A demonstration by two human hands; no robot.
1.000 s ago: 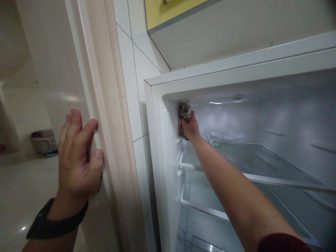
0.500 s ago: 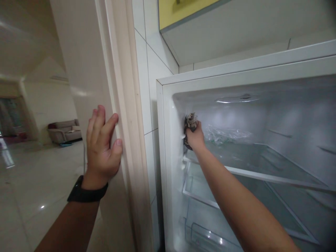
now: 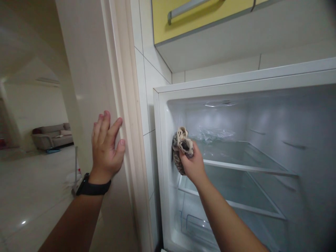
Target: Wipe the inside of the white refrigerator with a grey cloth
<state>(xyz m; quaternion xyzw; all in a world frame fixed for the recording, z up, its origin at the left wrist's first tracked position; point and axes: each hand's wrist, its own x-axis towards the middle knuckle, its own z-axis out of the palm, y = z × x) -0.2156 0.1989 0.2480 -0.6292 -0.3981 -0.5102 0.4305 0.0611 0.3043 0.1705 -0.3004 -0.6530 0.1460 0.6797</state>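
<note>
My right hand (image 3: 193,164) is closed around a crumpled patterned cloth (image 3: 181,145) and presses it against the inner left wall of the open white fridge (image 3: 164,147), just above the upper glass shelf (image 3: 236,157). My left hand (image 3: 106,147) lies flat with fingers spread on the cream door frame (image 3: 123,105) left of the fridge. A dark watch sits on my left wrist (image 3: 91,188).
Crinkled clear plastic (image 3: 214,133) lies at the back of the top shelf. A lower shelf (image 3: 236,199) and a clear drawer (image 3: 194,227) sit below. A yellow cabinet with a grey handle (image 3: 194,14) hangs above. A sofa (image 3: 51,134) stands in the far room.
My right hand has drawn the cloth down the fridge's left wall, from the top corner toward the front at shelf height. My left hand stays on the door frame.
</note>
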